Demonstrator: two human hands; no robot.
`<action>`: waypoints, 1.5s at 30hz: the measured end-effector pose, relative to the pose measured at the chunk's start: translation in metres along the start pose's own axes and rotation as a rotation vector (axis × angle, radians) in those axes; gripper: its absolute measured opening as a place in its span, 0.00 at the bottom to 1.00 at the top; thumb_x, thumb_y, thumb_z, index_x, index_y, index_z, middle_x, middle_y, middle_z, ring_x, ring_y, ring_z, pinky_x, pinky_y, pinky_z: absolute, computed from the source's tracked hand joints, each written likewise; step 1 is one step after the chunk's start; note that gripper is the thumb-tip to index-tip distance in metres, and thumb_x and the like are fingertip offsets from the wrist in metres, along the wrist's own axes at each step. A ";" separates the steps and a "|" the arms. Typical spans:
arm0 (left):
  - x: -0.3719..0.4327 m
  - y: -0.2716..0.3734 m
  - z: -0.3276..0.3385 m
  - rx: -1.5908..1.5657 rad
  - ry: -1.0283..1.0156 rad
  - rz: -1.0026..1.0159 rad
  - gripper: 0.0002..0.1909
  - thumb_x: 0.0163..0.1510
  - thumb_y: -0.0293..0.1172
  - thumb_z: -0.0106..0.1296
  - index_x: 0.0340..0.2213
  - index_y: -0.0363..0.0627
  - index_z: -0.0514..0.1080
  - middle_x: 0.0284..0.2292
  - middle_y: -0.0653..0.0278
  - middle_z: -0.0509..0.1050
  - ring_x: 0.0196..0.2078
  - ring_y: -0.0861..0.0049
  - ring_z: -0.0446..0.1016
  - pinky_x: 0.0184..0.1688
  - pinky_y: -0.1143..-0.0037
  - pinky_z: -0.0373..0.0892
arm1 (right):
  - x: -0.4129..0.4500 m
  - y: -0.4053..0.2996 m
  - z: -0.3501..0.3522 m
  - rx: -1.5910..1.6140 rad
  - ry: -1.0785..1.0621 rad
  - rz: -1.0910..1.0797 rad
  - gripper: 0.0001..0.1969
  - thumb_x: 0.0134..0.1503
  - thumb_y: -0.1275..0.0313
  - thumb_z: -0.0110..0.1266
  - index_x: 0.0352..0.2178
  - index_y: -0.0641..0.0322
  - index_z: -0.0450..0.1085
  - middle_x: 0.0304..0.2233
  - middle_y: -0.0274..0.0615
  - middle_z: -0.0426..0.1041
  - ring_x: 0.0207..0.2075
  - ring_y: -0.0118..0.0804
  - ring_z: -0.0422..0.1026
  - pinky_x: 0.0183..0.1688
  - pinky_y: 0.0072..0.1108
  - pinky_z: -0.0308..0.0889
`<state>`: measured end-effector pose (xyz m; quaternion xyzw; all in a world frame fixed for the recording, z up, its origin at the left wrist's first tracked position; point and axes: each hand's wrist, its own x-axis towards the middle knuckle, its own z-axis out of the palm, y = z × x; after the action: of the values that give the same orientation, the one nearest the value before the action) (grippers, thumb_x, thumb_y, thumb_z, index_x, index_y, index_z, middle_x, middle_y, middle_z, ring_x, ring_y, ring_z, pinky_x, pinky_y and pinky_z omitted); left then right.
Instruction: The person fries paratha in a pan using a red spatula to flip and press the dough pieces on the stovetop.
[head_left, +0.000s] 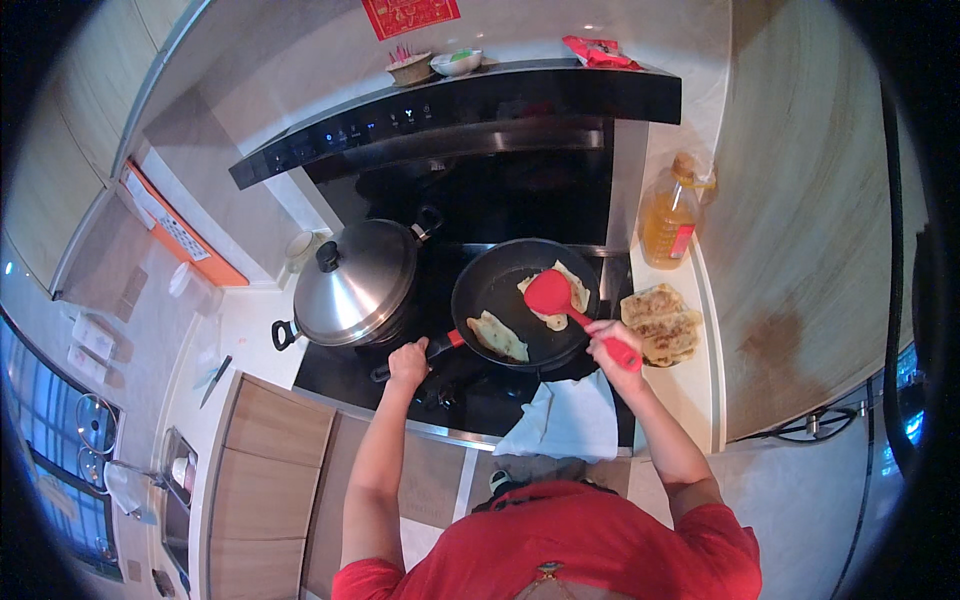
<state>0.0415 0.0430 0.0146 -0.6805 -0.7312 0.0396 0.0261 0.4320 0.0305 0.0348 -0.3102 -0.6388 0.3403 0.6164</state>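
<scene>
My left hand (409, 364) grips the black handle of a dark frying pan (491, 277) on the black glass hob (480, 401). In my right hand (616, 349) is a red spatula (550, 292), its broad head lying over a pale, lightly browned filled pancake (574, 289) at the pan's right side. The spatula head hides part of that piece. Another folded pancake (498, 336) lies at the lower left of the pan. To the right, browned pancakes (660, 322) are stacked on a plate that is mostly hidden beneath them.
A lidded steel pot (360, 292) stands left of the pan. White cloth (574, 416) drapes over the hob's front edge. An oil bottle (670, 225) is by the right wall, a knife (217, 379) on the left counter. Above hangs the range hood (487, 101).
</scene>
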 end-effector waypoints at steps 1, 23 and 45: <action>-0.002 -0.001 0.002 -0.003 -0.009 -0.011 0.16 0.41 0.32 0.57 0.33 0.49 0.66 0.28 0.56 0.75 0.34 0.61 0.75 0.34 0.66 0.71 | 0.001 -0.010 0.004 -0.091 -0.077 -0.150 0.03 0.47 0.80 0.50 0.26 0.67 0.64 0.35 0.51 0.71 0.26 0.29 0.71 0.31 0.20 0.69; -0.005 -0.004 0.004 -0.010 0.014 0.009 0.10 0.44 0.28 0.51 0.32 0.50 0.67 0.27 0.56 0.75 0.31 0.60 0.75 0.33 0.66 0.72 | -0.004 -0.011 0.060 -0.147 -0.213 -0.214 0.07 0.39 0.82 0.55 0.21 0.65 0.64 0.27 0.46 0.73 0.28 0.42 0.74 0.32 0.24 0.69; -0.011 -0.007 0.005 -0.020 0.052 0.022 0.08 0.47 0.27 0.46 0.32 0.50 0.68 0.26 0.55 0.75 0.30 0.61 0.76 0.31 0.66 0.72 | -0.002 -0.023 0.067 0.078 0.032 -0.112 0.04 0.48 0.81 0.52 0.24 0.66 0.64 0.33 0.47 0.73 0.26 0.28 0.71 0.31 0.20 0.68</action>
<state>0.0351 0.0316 0.0102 -0.6897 -0.7230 0.0150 0.0378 0.3655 0.0119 0.0522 -0.2553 -0.6314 0.3247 0.6563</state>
